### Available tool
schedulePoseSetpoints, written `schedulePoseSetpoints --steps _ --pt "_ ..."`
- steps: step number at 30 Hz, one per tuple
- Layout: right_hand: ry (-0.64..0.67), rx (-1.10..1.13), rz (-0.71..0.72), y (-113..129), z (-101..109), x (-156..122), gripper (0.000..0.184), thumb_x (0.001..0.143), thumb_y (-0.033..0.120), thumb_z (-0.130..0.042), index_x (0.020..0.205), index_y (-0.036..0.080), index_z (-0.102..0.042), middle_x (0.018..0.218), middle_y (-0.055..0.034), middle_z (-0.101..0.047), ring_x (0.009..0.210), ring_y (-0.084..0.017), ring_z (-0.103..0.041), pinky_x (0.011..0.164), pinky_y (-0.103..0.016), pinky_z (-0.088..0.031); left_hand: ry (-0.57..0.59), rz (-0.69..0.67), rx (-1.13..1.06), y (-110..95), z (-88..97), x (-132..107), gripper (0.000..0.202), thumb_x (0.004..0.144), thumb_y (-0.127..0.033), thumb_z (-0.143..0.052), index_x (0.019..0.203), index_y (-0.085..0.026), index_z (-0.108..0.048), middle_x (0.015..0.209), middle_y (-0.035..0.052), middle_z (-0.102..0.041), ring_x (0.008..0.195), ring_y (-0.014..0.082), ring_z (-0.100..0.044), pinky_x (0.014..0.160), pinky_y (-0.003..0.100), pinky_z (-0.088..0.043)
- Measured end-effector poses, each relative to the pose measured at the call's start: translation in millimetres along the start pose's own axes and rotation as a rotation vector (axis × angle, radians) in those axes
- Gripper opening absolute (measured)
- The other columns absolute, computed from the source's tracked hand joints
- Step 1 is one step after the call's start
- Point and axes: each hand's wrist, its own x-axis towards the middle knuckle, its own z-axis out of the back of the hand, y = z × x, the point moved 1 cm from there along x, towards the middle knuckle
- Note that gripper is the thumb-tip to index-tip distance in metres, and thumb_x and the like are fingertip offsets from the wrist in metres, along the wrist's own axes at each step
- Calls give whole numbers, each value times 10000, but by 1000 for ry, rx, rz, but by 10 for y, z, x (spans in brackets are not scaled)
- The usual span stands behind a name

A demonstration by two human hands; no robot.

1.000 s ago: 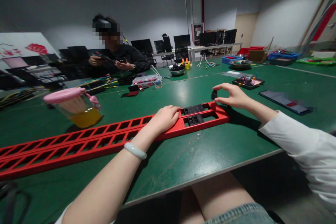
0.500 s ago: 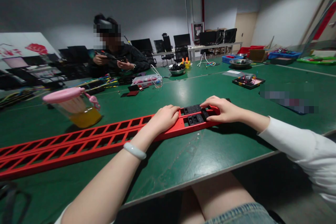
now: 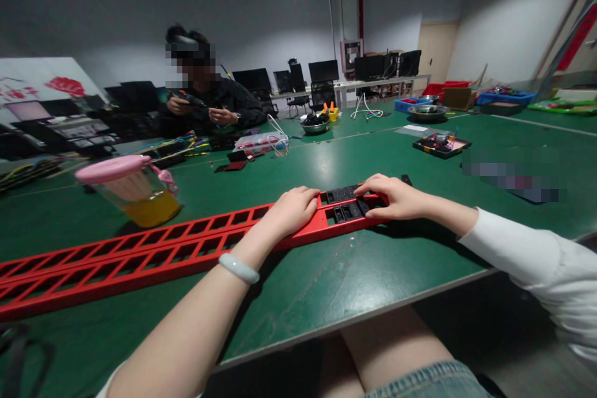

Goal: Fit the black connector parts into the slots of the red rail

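A long red slotted rail (image 3: 194, 253) lies across the table, its two rows of slanted openings running off to the left. My left hand (image 3: 293, 211), a pale bangle on its wrist, is closed over the rail with its fingers on the far edge. Black socket-like modules (image 3: 347, 212) fill several openings at the right end. My right hand (image 3: 392, 196) curls over that end, thumb on the near side and fingers on the far side. Between them is the rightmost black module (image 3: 362, 205), sitting low in the near row. A small black piece (image 3: 407, 180) shows behind my right hand.
A pink-lidded jug (image 3: 125, 189) of yellow liquid stands behind the rail. Across the green table (image 3: 298, 298) a person in black (image 3: 200, 99) holds a dark tool. A black tray (image 3: 442, 145), metal bowls (image 3: 314, 124) and a clear box (image 3: 262, 142) lie farther back.
The rightmost black module, tilted up before, now sits flatter in the rail. My right thumb and fingers have shifted slightly over it. My left hand has stayed in place.
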Motion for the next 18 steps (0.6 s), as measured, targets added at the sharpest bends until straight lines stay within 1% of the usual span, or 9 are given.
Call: schedulePoseSetpoints --steps 9,18 --pt "15 -36 -13 -5 7 -3 398 686 293 -630 1056 163 -565 1034 -77 -591 933 -195 -514 807 -330 -424 -1 -1 5 6 2 -2 412 872 -334 -248 1116 -173 -538 1062 68 -575 984 183 -519 883 291 -385" --pt "8 -4 -56 -16 0 -2 412 676 331 -638 1057 181 -581 1006 -75 -605 923 -201 -541 807 -338 -430 17 21 5 -19 25 5 410 869 -328 -252 1125 -174 -534 1067 68 -574 995 188 -518 896 299 -378"
